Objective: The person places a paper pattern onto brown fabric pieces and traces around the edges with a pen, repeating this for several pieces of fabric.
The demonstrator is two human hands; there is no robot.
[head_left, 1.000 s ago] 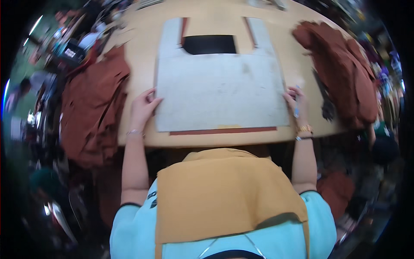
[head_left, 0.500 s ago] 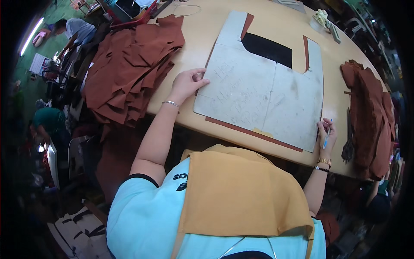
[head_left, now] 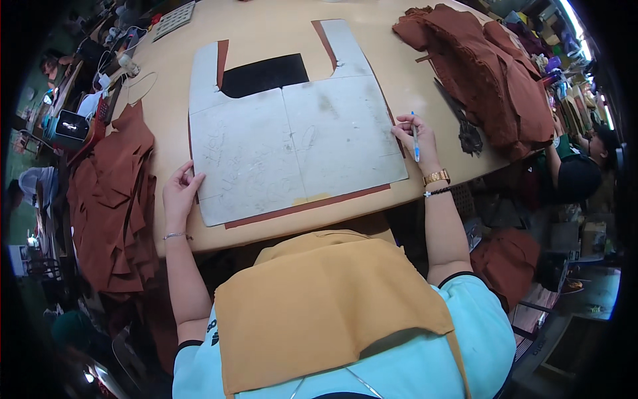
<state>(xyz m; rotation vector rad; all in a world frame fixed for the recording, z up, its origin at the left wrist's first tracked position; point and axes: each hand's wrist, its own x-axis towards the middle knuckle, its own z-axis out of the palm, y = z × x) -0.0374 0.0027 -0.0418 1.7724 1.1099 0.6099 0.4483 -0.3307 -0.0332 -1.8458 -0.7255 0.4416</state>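
Note:
A large pale grey pattern template (head_left: 252, 146) with a cut-out neck and pencil marks lies flat on the table. Under it is reddish-brown fabric (head_left: 306, 207), peeking out along the near edge and inside the cut-out's arms. My left hand (head_left: 181, 193) pinches the template's left edge between thumb and fingers. At the right edge, the thumb and fingers of my right hand (head_left: 419, 141) touch the template while holding a blue-and-white pen (head_left: 416, 136). A black piece (head_left: 266, 74) shows inside the cut-out.
Stacked brown fabric pieces (head_left: 109, 206) hang over the table's left side. More brown fabric (head_left: 475, 80) is heaped at the right, beside black-handled scissors (head_left: 468, 136). A red basket (head_left: 100, 120) stands at the left. A co-worker (head_left: 578, 169) is beyond the right side.
The view has swung to the right, so the table's contents appear further left. My right hand has shifted a little farther up the template's edge; both hands stay at its sides.

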